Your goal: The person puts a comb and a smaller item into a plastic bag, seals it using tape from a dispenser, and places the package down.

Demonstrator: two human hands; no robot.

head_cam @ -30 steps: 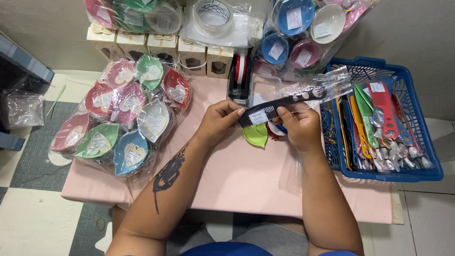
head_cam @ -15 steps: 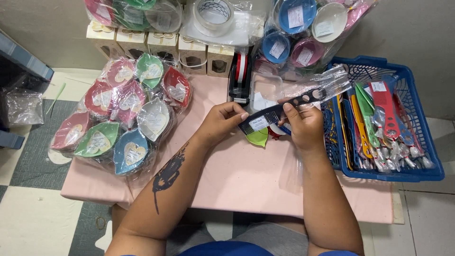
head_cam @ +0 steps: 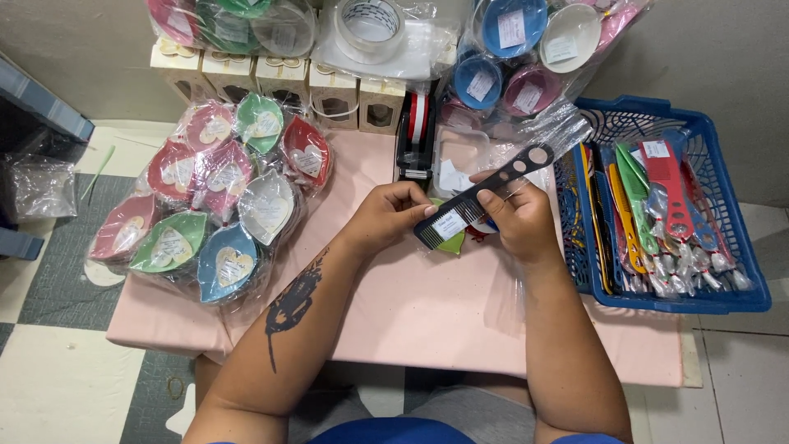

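A black comb (head_cam: 485, 196) with round holes in its handle and a white sticker near its toothed end lies tilted between both hands, over a pink table (head_cam: 427, 304). My left hand (head_cam: 388, 215) pinches the toothed end by the sticker. My right hand (head_cam: 516, 219) grips the comb's middle from below, thumb on top. A clear plastic sleeve (head_cam: 549, 131) covers the handle end, which points up and right. Green and red pieces (head_cam: 457, 242) peek out under the hands.
A blue basket (head_cam: 744, 284) on the right holds several coloured wrapped combs. Wrapped leaf-shaped dishes (head_cam: 205, 210) fill the table's left. A tape dispenser (head_cam: 416, 136), small boxes (head_cam: 271, 78), a tape roll (head_cam: 371, 20) and bagged round bowls (head_cam: 514, 49) stand along the back.
The comb has tilted more steeply, handle end higher. Its toothed end and my hands have shifted slightly down and closer together.
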